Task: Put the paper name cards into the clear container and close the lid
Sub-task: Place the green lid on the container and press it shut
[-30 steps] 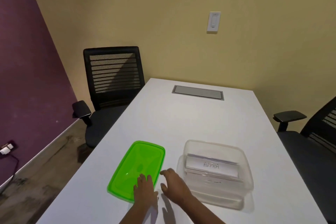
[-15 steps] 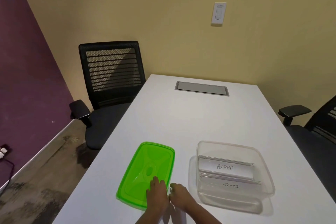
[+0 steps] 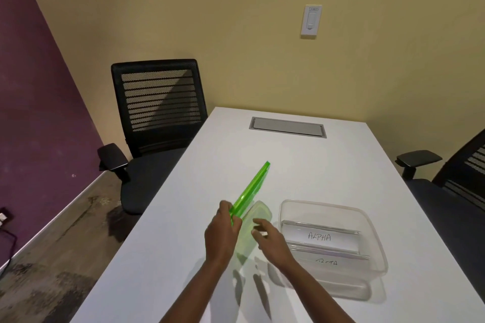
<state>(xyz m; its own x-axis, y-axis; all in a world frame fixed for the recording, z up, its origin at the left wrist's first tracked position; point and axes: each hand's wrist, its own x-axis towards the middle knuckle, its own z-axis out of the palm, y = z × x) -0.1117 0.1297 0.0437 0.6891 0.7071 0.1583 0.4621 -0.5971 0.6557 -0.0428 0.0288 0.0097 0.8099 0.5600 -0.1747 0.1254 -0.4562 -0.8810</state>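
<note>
The green lid (image 3: 250, 190) has risen off the counter (image 3: 183, 231), tilted on edge, left hand (image 3: 221, 233) fingers pinching its near end; right hand (image 3: 270, 240) spread beside. The container (image 3: 378, 249) with cards (image 3: 321, 237) sits right.

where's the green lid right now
The green lid is lifted on edge above the table, held by the left hand, just left of the clear container.

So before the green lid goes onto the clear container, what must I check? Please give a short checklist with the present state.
1. Name cards inside clear container: ok, ALPHA and a second card.
2. Cards below the rim: cannot tell.
3. Green lid held: ok, left hand grips its near end.
4. Lid level over container: not ok, tilted on edge, to the left.
5. Right hand on lid: cannot tell.
</note>
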